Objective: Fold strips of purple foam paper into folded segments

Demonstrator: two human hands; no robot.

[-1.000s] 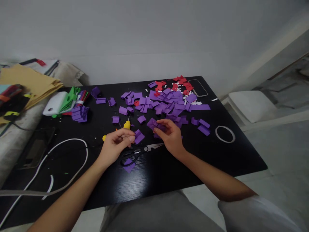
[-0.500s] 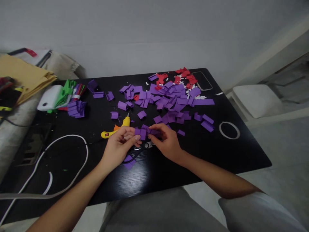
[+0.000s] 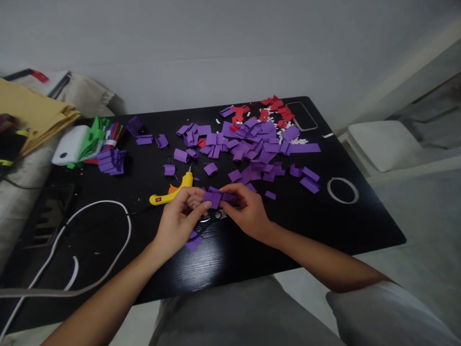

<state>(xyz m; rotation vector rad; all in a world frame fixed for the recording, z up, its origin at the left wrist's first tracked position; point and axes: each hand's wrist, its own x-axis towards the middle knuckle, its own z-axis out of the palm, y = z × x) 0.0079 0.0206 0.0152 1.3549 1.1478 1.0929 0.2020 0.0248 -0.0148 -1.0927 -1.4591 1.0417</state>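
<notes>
Between my two hands is a folded purple paper piece, held above the near half of the black table. My left hand pinches its left side between thumb and fingers. Thumb and fingers of my right hand are closed on its right side, partly covering it. Black-handled scissors lie under the hands, over a purple paper scrap. Just beyond my left hand rests a yellow glue gun, nozzle pointing away. A heap of purple paper pieces spreads behind the hands.
Red paper pieces and white scraps lie at the back right, beside a phone-case-like frame. A tape-like ring is at right. A white cable loops at left, near green paper strips and a white box.
The purple paper between my hands has shifted slightly and its left part sits closer to my right fingers. The view has moved a little; both hands keep their grip.
</notes>
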